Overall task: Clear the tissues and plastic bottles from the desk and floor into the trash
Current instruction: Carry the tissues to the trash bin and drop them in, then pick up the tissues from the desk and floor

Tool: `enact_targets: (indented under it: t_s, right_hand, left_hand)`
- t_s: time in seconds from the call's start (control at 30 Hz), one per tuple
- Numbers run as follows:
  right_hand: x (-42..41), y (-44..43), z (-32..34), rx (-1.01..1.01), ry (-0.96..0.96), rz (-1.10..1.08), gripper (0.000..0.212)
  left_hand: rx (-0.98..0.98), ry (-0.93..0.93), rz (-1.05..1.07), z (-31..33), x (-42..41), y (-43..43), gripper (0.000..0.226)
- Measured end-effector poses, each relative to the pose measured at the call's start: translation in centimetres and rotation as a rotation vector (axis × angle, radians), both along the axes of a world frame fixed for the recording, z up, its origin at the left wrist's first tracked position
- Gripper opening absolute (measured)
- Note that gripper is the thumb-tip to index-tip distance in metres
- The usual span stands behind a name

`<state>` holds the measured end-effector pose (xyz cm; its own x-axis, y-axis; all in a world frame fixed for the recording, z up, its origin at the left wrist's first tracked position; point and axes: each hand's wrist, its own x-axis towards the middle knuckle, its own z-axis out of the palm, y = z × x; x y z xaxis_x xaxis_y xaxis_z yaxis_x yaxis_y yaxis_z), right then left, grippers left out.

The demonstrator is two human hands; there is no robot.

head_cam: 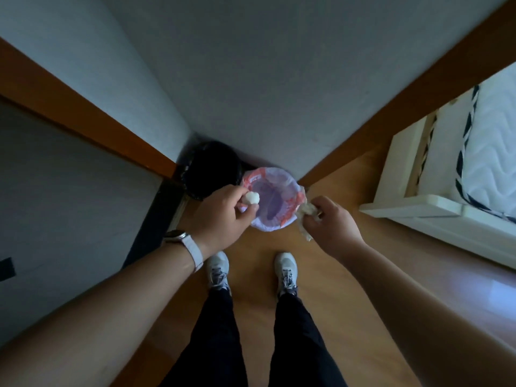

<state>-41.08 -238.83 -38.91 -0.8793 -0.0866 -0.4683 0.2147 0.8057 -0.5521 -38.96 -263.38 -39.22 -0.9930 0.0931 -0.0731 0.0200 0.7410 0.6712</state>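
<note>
Your L hand [220, 219] pinches tissue ball [251, 198] over lined bin [275, 174] | your R hand [331, 226] grips crumpled tissue [305, 217] just beside bin rim

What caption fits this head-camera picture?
Left hand holds a balled tissue, right hand a crumpled tissue, at the lilac-lined trash bin.

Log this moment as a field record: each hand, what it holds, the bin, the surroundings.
left hand: grips a balled tissue over the bin's left edge
right hand: grips a crumpled tissue at the bin's right rim
trash bin: open, lined with a pale purple bag, standing on the wooden floor in the corner
black bin: behind it, to the left
status: neither tissue dropped yet
other: watch on left wrist; bed at right
</note>
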Motion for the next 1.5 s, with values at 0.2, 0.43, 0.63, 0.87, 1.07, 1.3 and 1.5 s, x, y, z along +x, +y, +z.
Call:
enact_targets:
  t_s: [0.2, 0.43, 0.63, 0.87, 1.07, 1.3, 1.5]
  right_hand:
    - [-1.7, -1.8, -13.4, 0.053, 0.015, -0.107, 0.018]
    - [-1.9, -2.4, -31.5, 0.099, -0.015, -0.120, 0.018]
    - [-1.1, -2.0, -42.1, 0.094, 0.032, -0.007, 0.029]
    - [0.2, -1.8, -43.1, 0.146, 0.059, 0.155, 0.040]
    - [0.1, 0.4, -35.5, 0.321, 0.104, 0.256, 0.042]
    - [0.5, 3.4, -21.8, 0.375, 0.156, 0.216, 0.060]
    - [4.1, 3.3, -10.1, 0.442, 0.186, 0.187, 0.054]
  left_hand:
    - [-0.045, -0.009, -0.121, -15.3, -2.2, -1.3, 0.020]
    - [-0.114, -0.065, -0.159, -34.2, -3.9, -1.0, 0.035]
    - [-0.275, -0.054, -0.215, -44.1, -3.2, -0.5, 0.034]
    - [-0.301, -0.097, -0.244, -44.3, -2.5, 0.2, 0.041]
    - [-0.314, -0.129, -0.265, -36.7, -3.2, 0.7, 0.049]
    - [-0.336, -0.051, -0.390, -24.4, -3.7, 3.1, 0.054]
    - [-0.350, 0.063, -0.484, -12.1, -1.8, 4.2, 0.045]
